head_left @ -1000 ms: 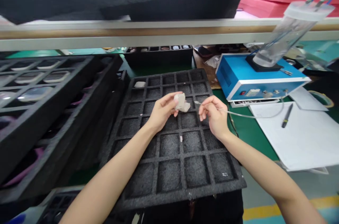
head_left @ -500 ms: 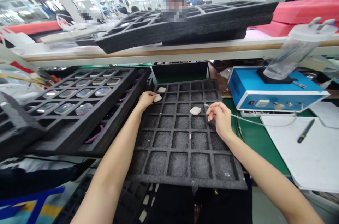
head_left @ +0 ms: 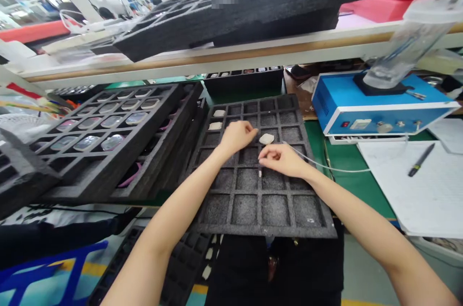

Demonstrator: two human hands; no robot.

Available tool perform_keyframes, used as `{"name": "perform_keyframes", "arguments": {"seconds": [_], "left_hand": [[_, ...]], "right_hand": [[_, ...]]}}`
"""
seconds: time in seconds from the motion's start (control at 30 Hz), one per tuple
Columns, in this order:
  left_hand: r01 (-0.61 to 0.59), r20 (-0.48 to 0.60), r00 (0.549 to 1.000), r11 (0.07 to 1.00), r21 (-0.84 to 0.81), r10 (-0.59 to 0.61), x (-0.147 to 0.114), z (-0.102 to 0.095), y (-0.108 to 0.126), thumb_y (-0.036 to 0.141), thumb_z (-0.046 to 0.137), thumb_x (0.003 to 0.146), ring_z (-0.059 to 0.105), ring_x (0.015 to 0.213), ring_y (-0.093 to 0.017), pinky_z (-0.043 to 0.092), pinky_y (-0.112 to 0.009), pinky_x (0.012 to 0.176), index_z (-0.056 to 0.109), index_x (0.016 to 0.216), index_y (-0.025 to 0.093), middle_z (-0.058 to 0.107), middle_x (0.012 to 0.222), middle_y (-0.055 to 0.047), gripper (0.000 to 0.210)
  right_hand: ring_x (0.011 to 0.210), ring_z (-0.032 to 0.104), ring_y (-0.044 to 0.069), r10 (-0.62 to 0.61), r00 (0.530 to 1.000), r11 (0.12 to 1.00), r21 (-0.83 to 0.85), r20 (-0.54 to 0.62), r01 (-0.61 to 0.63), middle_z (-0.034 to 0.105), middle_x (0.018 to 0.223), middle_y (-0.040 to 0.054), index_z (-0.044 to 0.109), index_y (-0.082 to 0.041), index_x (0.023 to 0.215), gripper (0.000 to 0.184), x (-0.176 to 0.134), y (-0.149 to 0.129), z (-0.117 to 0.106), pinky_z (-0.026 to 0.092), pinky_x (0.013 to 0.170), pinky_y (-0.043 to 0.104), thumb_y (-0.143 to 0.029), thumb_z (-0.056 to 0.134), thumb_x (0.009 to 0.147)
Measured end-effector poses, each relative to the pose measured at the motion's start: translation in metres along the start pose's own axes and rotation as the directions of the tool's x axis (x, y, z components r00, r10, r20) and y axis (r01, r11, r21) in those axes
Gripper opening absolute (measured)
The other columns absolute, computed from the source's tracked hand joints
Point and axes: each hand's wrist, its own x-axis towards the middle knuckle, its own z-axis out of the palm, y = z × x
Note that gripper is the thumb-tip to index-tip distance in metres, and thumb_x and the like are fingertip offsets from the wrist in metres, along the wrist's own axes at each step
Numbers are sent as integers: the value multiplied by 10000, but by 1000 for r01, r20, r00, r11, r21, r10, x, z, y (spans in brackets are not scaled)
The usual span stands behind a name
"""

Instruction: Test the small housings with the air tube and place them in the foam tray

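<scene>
My left hand point(head_left: 237, 137) is over the black foam tray point(head_left: 265, 231), fingers bent and slightly apart. Nothing shows between its fingertips, which are just left of an off-white, rounded-square piece point(head_left: 266, 139). My right hand point(head_left: 284, 159) is closed in front of that piece, with a thin clear tube point(head_left: 318, 165) running out from behind its fingers. The tube's tip is mostly hidden by the hand. Under the right fingertips a tiny pale bit point(head_left: 260, 173) lies on a tray divider. Two more off-white pieces, an upper one point(head_left: 219, 113) and a lower one point(head_left: 215, 126), sit in the tray's left column.
Foam trays of clear lenses point(head_left: 112, 142) stand at the left. A blue machine point(head_left: 379, 108) carries a clear cylinder point(head_left: 394, 55) at the right, near paper point(head_left: 379, 190) and a pen point(head_left: 421, 159). Stacked foam trays point(head_left: 253, 17) overhang the shelf point(head_left: 173, 62). A person is behind it.
My left hand has left the off-white piece in the left column and moved right. My right hand has moved left and slightly nearer to me, with the tube. The view has tilted down.
</scene>
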Motion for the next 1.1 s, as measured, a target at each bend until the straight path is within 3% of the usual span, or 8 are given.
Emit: {"name": "perform_keyframes", "arguments": {"seconds": [0.1,0.2,0.43,0.57,0.63,0.73,0.93,1.1], "left_hand": [[-2,80,997,999,-55,7,0,18,13,426,692,650,619,671,-218,426,-299,659,646,665,172,666,662,-66,259],[27,121,993,993,-114,-13,3,22,12,436,721,611,611,621,-197,424,-285,617,641,655,166,656,621,-55,286],[53,193,981,960,-275,1,4,17,15,321,791,488,554,566,-153,391,-269,574,688,607,163,613,551,2,223],[131,264,964,878,-461,-5,2,20,14,227,788,486,543,528,-123,410,-246,541,669,590,149,620,531,12,176],[181,285,958,798,-574,-13,-4,21,11,231,774,537,570,526,-123,447,-248,549,649,633,136,640,553,-5,184],[218,274,962,643,-734,-13,-15,24,5,297,737,635,630,592,-132,507,-275,631,606,747,132,676,649,-35,239],[233,278,958,387,-892,63,-24,32,-3,359,751,640,648,693,-108,519,-274,746,581,942,151,684,838,-34,404],[266,315,942,309,-913,120,-23,34,-2,308,772,634,631,698,-102,513,-266,743,608,976,165,682,863,-19,406]], "right_hand": [[437,418,55,-91,979,962,-240,180,134,537,492,-64,688,-162,851,172,-5,-1,0,326,483,188,-228,668,695],[487,489,70,-105,955,903,-376,276,208,627,571,-36,725,-190,822,151,-6,-2,-3,347,533,198,-158,644,699],[519,542,86,-107,949,893,-392,295,222,657,609,-7,723,-172,760,95,-4,1,-4,367,523,199,-154,638,723],[479,548,88,-25,986,997,-66,165,36,647,578,2,680,-141,724,103,-2,1,-3,415,469,200,-243,680,713],[470,576,99,14,999,983,183,52,-23,661,589,11,659,-130,731,170,0,0,-4,466,463,217,-286,712,687],[493,616,114,61,980,908,418,-188,23,692,634,34,647,-124,736,225,5,-1,-7,517,477,231,-300,753,645],[520,633,111,144,844,877,462,-517,133,705,661,44,659,-133,739,207,10,1,-10,542,510,222,-291,760,650],[479,596,93,155,841,896,432,-518,100,674,601,16,659,-136,707,184,10,0,-8,514,485,212,-283,756,652]]}}
